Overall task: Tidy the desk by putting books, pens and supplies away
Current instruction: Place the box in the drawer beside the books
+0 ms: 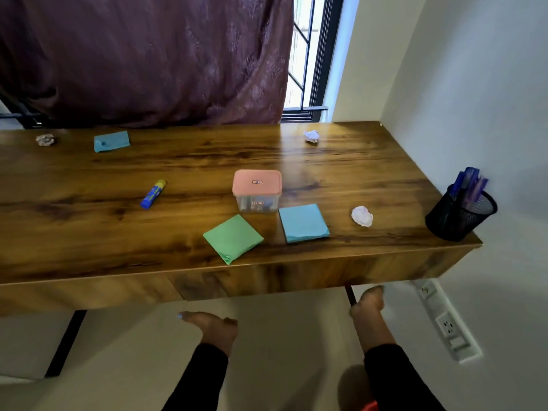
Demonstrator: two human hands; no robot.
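The desk (pixel 89 221) is partly tidy: pens stand in the cup (pixel 460 215). Left out are the box (pixel 256 189), 3 pads, the nearest green (pixel 233 238), a glue stick (pixel 153 194), 3 paper wads. Both hands, left (pixel 213 326) and right (pixel 367 304), hang empty and loosely spread below the desk.

Left hand (pixel 212 326) empty; right hand (pixel 367 304) empty.

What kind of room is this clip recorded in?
Probably a home study corner or bedroom: a long wooden desk set against a white wall, a maroon patterned curtain over a barred window, and a black mesh pen holder with pens.
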